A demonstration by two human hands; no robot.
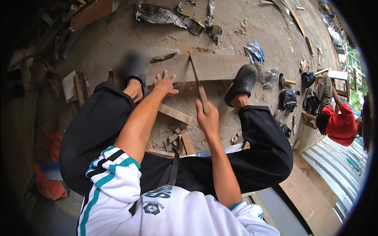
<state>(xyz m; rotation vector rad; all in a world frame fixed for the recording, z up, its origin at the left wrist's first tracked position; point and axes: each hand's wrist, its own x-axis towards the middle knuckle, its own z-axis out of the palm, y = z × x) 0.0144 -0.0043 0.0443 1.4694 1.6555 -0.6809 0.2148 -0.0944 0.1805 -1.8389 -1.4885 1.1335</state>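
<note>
A long wooden plank (220, 67) lies crosswise in front of me, off the ground along its near side. Pressing on its near edge, left of the middle, my left hand (165, 84) is open with its fingers spread. My right hand (208, 118) is wrapped round the wooden handle of a handsaw (203, 98). The narrow blade, seen almost edge-on, runs away from me across the plank to its far edge; how deep it sits in the wood I cannot tell. My right clog (243, 82) rests at the plank's right end, and my left clog (136, 69) is at its left end.
Wood offcuts (176, 113) lie below the plank between my legs. Crumpled plastic bags (255, 53) sit beyond its right end. A torn sheet (169, 17) lies on the dirt floor ahead. At the right, a person in a red shirt (339, 124) sits near corrugated metal sheeting (334, 157).
</note>
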